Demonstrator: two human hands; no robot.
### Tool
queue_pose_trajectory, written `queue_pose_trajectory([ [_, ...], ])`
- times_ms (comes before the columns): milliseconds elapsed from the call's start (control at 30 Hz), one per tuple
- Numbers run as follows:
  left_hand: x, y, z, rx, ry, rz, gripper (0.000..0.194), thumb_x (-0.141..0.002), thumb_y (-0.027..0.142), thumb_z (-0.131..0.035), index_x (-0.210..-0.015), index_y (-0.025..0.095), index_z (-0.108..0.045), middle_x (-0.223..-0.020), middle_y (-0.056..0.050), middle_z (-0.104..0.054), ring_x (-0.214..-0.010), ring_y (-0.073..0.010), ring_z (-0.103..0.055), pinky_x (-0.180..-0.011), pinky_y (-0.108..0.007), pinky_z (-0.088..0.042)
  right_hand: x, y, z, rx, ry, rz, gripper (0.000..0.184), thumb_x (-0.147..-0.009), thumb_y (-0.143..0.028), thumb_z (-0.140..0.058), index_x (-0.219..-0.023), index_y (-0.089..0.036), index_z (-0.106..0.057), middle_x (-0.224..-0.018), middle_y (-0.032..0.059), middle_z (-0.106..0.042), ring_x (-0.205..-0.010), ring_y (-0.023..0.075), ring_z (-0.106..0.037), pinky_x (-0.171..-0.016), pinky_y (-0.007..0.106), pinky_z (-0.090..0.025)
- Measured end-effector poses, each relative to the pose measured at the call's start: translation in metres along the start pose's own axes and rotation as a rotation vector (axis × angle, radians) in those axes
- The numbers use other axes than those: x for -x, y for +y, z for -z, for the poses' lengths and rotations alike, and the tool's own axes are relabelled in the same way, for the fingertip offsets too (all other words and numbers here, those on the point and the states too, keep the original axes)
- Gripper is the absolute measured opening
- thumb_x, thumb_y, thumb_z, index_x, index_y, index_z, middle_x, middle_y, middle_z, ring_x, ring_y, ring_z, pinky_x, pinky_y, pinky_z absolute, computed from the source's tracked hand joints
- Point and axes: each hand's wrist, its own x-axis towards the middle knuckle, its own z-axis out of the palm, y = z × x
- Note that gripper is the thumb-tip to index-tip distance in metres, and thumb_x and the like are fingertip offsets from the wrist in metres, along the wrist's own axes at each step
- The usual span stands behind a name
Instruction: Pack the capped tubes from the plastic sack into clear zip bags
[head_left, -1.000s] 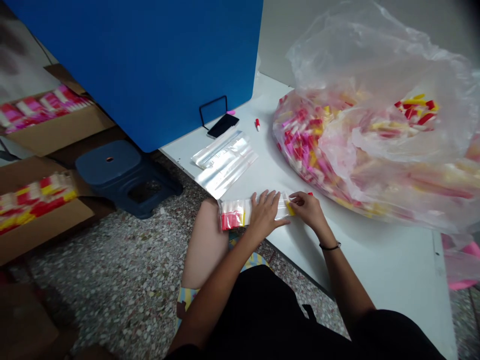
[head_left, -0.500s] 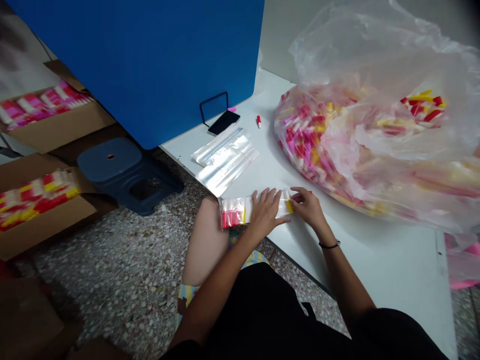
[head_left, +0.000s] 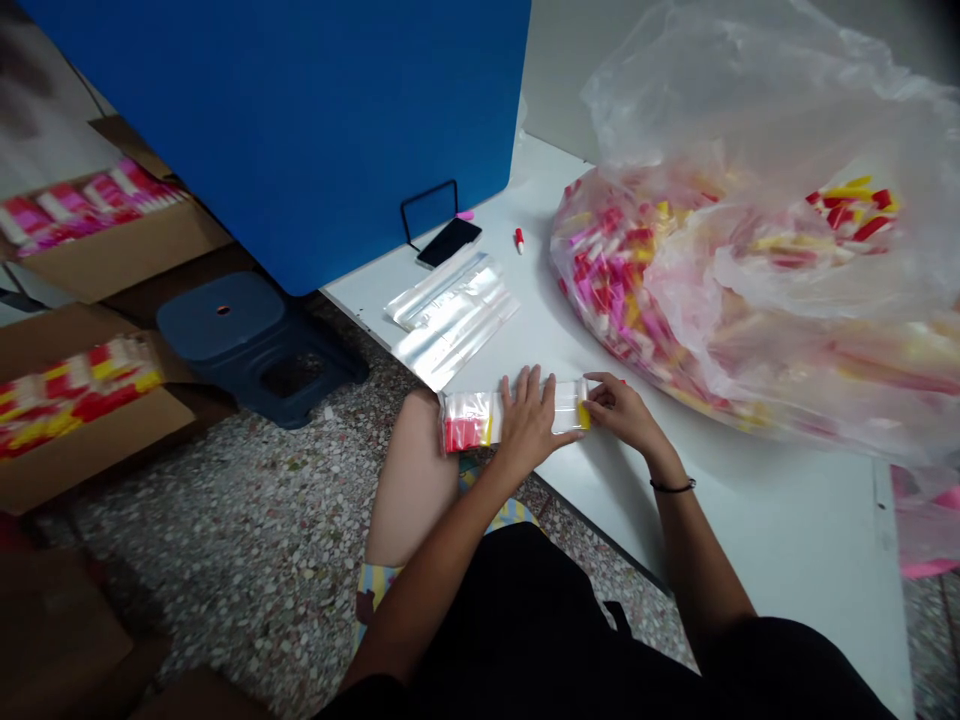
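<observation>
A: Where's the packet?
B: At twelve o'clock, on the near edge of the table, just above a bare knee. Red and white show at its left end, and a yellow bit at its right end. The rest is hard to make out through the plastic.

A: And the hands?
B: The left hand is open, palm down, fingers spread across the packet. The right hand is closed on the packet's right end, pinching it beside the yellow bit. I can't tell how tight that pinch is.

A: What's around them?
B: At one o'clock, a big bag of red, pink, yellow and white pieces, blurred by its film and cut off by the frame. Flat bags and a phone lie near twelve. Boxes sit at ten, cut off on the left.
</observation>
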Motion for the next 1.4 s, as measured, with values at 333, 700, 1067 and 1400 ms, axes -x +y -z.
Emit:
queue_pose_trajectory([
  [333,-0.031,-0.007,0.019,0.162,-0.158,-0.124,0.036,-0.095,0.026,-0.036,-0.126,0.023,-0.054,-0.132,-0.007,-0.052,-0.121,-0.0235,-0.046,-0.102,-0.044,-0.039,0.001,-0.002,-0.010,0.006,0.139,0.017,0.032,-0.068,-0.033,-0.060,-0.096,-0.017,-0.063,-0.074,0.0030,-0.062,-0.062,0.0162,-0.057,-0.060,0.031,-0.048],
  [700,-0.092,-0.016,0.031,0.241,-0.491,-0.425,0.032,-0.085,0.010,-0.039,-0.102,0.022,-0.063,-0.102,-0.006,-0.055,-0.098,-0.0196,-0.054,-0.078,-0.029,-0.043,0.007,0.000,-0.018,0.049,0.216,0.040,0.029,-0.071,-0.031,-0.055,-0.096,-0.018,-0.062,-0.077,0.0050,-0.063,-0.068,0.0189,-0.059,-0.067,0.037,-0.051],
  [1067,-0.096,-0.020,0.031,0.151,-0.447,-0.505,0.034,-0.080,0.006,-0.039,-0.094,0.023,-0.065,-0.103,-0.006,-0.055,-0.101,-0.0213,-0.053,-0.081,-0.033,-0.037,0.021,0.000,-0.030,0.010,0.373,0.046,0.022,-0.080,-0.038,-0.053,-0.088,-0.019,-0.060,-0.085,0.0071,-0.066,-0.073,0.0199,-0.060,-0.071,0.041,-0.054],
  [1400,-0.061,-0.021,0.036,0.143,-0.397,-0.420,0.064,-0.084,0.051,-0.055,-0.137,0.019,-0.038,-0.135,-0.011,-0.050,-0.121,-0.0284,-0.044,-0.094,-0.041,-0.038,0.042,-0.003,-0.023,0.018,0.323,0.028,0.033,-0.076,-0.036,-0.060,-0.103,-0.017,-0.062,-0.083,0.0054,-0.064,-0.069,0.0166,-0.059,-0.067,0.033,-0.053],
])
